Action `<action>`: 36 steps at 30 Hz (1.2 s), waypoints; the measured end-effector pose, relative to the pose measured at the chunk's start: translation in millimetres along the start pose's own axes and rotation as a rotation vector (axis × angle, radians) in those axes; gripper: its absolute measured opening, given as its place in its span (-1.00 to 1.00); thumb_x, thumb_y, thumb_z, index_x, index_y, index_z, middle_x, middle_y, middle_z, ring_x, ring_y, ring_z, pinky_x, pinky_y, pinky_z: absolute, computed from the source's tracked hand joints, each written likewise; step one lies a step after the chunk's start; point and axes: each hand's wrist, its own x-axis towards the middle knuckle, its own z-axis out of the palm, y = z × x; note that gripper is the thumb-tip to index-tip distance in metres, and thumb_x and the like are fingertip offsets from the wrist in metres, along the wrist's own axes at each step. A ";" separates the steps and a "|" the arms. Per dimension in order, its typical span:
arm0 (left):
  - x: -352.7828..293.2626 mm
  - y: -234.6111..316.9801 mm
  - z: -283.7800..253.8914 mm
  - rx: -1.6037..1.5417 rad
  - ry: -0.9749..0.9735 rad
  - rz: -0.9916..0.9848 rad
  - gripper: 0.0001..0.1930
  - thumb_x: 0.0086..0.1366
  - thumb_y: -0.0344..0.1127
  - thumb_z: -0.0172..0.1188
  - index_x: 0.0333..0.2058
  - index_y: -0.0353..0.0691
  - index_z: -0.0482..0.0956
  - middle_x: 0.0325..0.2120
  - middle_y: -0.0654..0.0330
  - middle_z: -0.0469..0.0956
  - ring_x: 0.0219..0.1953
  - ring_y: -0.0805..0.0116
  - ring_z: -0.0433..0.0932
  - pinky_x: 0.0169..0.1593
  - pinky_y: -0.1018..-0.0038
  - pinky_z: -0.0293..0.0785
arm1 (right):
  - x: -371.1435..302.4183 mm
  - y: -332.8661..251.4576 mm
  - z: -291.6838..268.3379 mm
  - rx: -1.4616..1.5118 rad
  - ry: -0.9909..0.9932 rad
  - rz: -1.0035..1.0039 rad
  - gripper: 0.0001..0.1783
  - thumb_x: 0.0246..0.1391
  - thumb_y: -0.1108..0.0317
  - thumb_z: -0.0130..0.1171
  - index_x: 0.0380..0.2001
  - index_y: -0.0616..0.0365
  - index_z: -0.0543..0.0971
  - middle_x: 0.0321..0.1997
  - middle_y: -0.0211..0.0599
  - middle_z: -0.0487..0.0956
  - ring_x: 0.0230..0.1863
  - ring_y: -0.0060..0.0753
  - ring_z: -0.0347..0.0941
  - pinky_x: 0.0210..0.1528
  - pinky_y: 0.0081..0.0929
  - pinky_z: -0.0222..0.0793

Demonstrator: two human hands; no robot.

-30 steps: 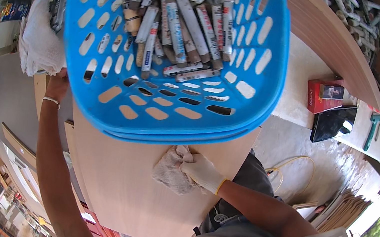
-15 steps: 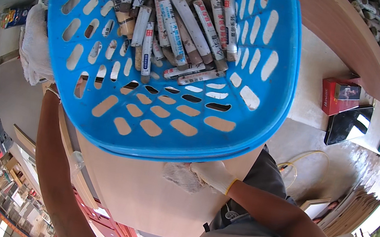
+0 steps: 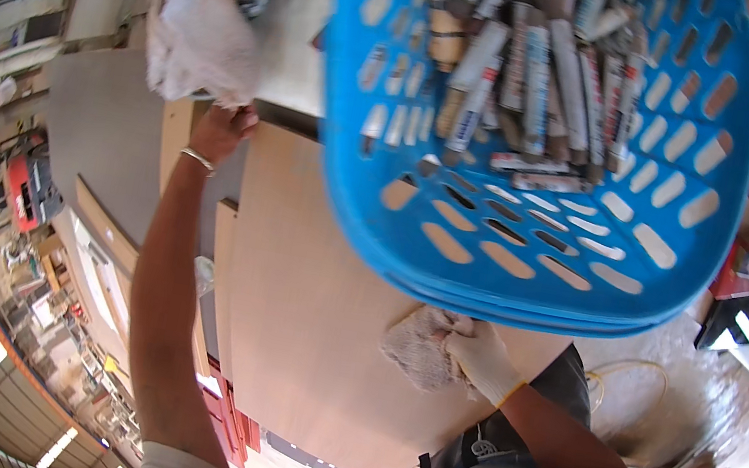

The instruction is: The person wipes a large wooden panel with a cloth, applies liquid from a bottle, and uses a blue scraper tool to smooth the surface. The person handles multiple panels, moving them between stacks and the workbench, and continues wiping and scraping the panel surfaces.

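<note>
I see the cloth (image 3: 414, 349) on the pale wood-grain board (image 3: 307, 332): off-white w/ brownish tint, rumpled, fuzzy. Gloved R hand (image 3: 483, 357) grips its R side, hiding that bit. L hand (image 3: 226, 130) curls nr board's far L corner; can't tell if it's holding anything. Blue basket (image 3: 512, 305) hides part of board; its top's cut off, contents blurry.

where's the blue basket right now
In the head view, the blue basket spans the upper middle to upper right, its lower edge just above the rag and gloved right hand, with the bare left hand to its left.
</note>
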 end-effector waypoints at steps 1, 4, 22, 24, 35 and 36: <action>-6.8 -2.4 5.7 -0.021 0.069 -0.026 -0.89 0.39 -0.39 0.13 -0.35 -0.22 0.46 -0.54 0.28 0.46 -0.55 0.53 0.38 -0.50 0.53 0.27 | 2.7 2.4 -2.7 -0.027 -0.021 0.018 -0.62 0.09 0.42 0.10 0.02 0.13 0.55 -0.54 -0.32 0.57 -0.75 -0.57 0.38 -0.72 -0.52 0.24; -20.1 -22.4 -2.2 0.065 0.307 -0.159 -0.88 0.39 -0.38 0.15 -0.34 -0.27 0.55 -0.58 0.28 0.54 -0.63 0.54 0.36 -0.53 0.52 0.29 | -1.5 1.2 5.1 0.027 0.063 -0.075 -0.64 0.05 0.50 0.12 -0.03 0.17 0.58 -0.57 -0.36 0.54 -0.76 -0.57 0.37 -0.72 -0.51 0.23; -98.7 10.4 143.1 0.697 0.597 -0.055 -0.36 0.46 -0.11 -0.05 0.42 -0.24 0.15 0.47 0.07 0.10 0.51 0.06 0.02 0.52 0.04 -0.13 | 9.1 18.7 -1.7 0.178 0.073 -0.147 -0.85 0.07 0.52 0.19 -0.52 0.09 0.47 -0.51 -0.43 0.50 -0.58 -0.60 0.41 -0.45 -0.55 0.38; -103.9 6.2 142.5 0.642 0.666 -0.088 -0.39 0.47 -0.13 -0.06 0.41 -0.22 0.18 0.46 0.10 0.13 0.51 0.08 0.04 0.52 0.04 -0.13 | 15.9 22.5 -7.4 0.116 0.073 -0.222 -0.80 0.07 0.49 0.23 -0.58 0.08 0.45 -0.57 -0.48 0.46 -0.55 -0.62 0.43 -0.45 -0.56 0.34; -240.5 -61.0 146.6 0.459 0.952 -0.497 -0.42 0.44 -0.17 -0.05 0.37 -0.25 0.25 0.42 -0.06 0.18 0.48 -0.08 0.06 0.49 -0.06 -0.12 | 16.4 16.0 -7.0 0.055 0.031 -0.295 -0.79 0.13 0.35 0.19 -0.19 0.22 0.58 -0.19 -0.33 0.59 -0.16 -0.45 0.55 -0.10 -0.42 0.50; -255.5 -68.3 147.6 0.457 0.964 -0.524 -0.42 0.44 -0.17 -0.05 0.37 -0.25 0.26 0.42 -0.07 0.18 0.48 -0.08 0.07 0.49 -0.06 -0.12 | 16.6 14.6 -7.8 0.040 -0.009 -0.311 -0.69 0.12 0.34 0.20 -0.09 0.26 0.56 -0.10 -0.30 0.58 -0.06 -0.41 0.53 0.01 -0.37 0.49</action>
